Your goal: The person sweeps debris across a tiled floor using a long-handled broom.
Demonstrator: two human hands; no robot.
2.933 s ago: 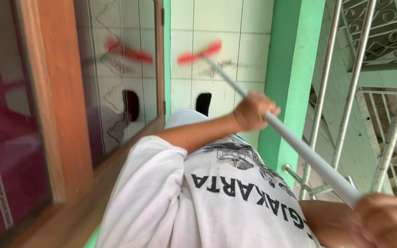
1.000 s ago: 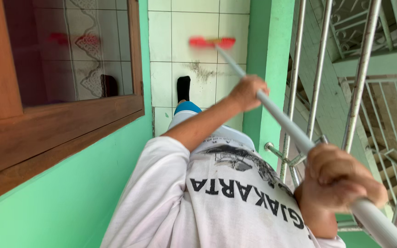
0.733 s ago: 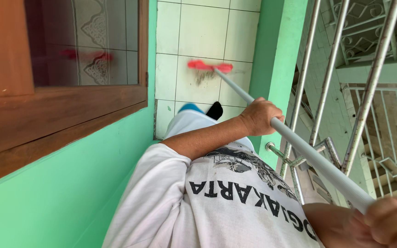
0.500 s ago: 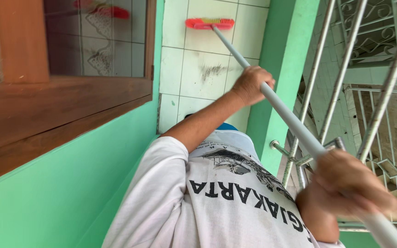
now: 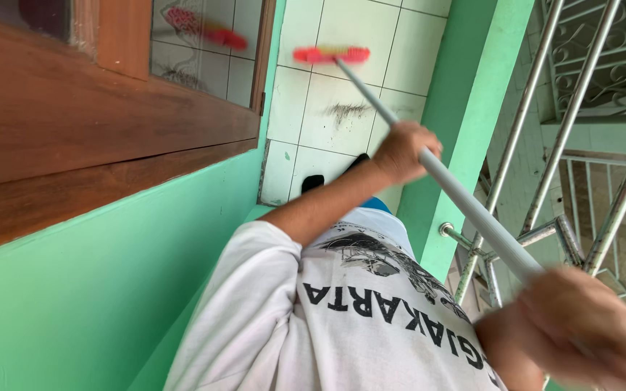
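The person's left hand is clenched around the middle of a long grey metal broom handle, and the right hand, close to the camera and blurred, is wrapped around the handle's upper end, fingers closed on it. The handle runs down and away to a red-bristled broom head, which sits on the white tiled floor near the far edge of the narrow landing, beside the green pillar.

Half a second ago the broom head lay at about the same far reach, and a little before that it was drawn back nearer the feet; so the broom has been pushed out to the end of a stroke and the left arm is stretched forward. A dark smudge of dust lies on the tile between the broom head and the dark shoe, so that patch appears not yet swept clean. A wooden window frame and green wall run along the left, a metal stair railing along the right.
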